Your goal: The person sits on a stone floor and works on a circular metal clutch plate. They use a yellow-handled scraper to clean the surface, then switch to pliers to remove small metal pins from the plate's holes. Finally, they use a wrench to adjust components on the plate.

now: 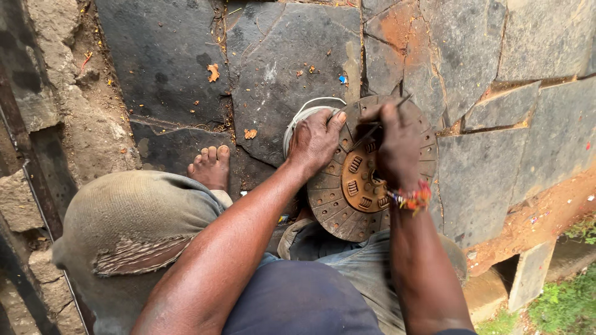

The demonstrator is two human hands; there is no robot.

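Outdoor ground of dark flagstones (pixel 186 56) with rusty soil in the cracks filled the view; crumbling stone wall (pixel 56 93) ran down the left, grass (pixel 559 304) at lower right; person sat low, torn grey trouser knee (pixel 130 217) raised at left, bare foot (pixel 211 166) flat on stone; rusty clutch disc (pixel 347 198) rested tilted on the lap, upper edge out over the flagstones, orange hub with damper springs at its middle; pale ring-shaped thing (pixel 298 118) lay just behind the disc's left edge, mostly hidden; left hand (pixel 316 139) lay palm-down on the disc's upper-left rim, fingers curled over the edge gripping it, forearm reaching in from lower left; right hand (pixel 397 146) hovered over the hub, fingers pinched shut on a thin metal tool (pixel 388 115) angled toward the facing, wrist bent, beaded bracelet (pixel 410 198) on it; risk as judged: the tool tip could skid off the rusted surface toward the bracing left hand if pushed hard; disc could also slip off the lap since only one hand steadied it; small leaf scraps (pixel 213 72) dotted the stone.
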